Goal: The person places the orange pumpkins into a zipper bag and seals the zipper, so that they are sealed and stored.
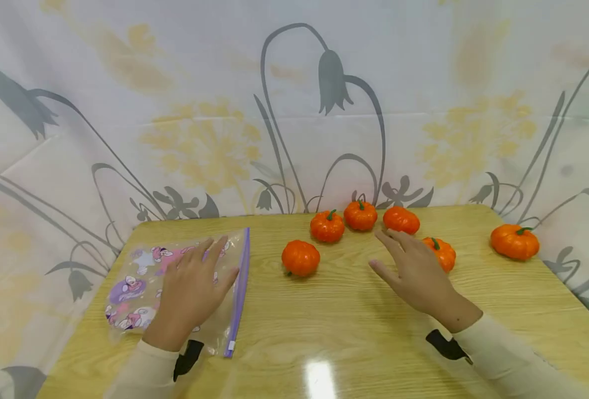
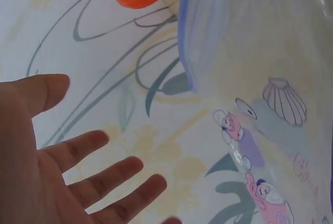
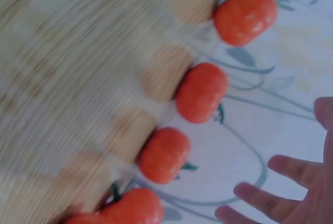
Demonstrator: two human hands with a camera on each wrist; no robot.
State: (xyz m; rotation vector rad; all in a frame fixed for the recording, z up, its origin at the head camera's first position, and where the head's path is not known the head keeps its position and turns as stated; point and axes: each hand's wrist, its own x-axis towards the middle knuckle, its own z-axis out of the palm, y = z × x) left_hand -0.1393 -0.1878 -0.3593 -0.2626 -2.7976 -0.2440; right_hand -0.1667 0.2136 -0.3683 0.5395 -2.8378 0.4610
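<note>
My left hand is over a clear zip bag with a purple edge and pink cartoon prints; its fingers are spread and hold nothing. In the left wrist view the bag appears beside the fingers. On the right, my right hand hovers above the table with fingers extended, partly covering a small orange pumpkin. Near its fingertips lies another pumpkin. Between the hands sits a pumpkin with its stem turned down toward me.
Two pumpkins, one and another, stand toward the back edge. A further pumpkin is at the far right. The wooden table meets a flower-patterned cloth behind it.
</note>
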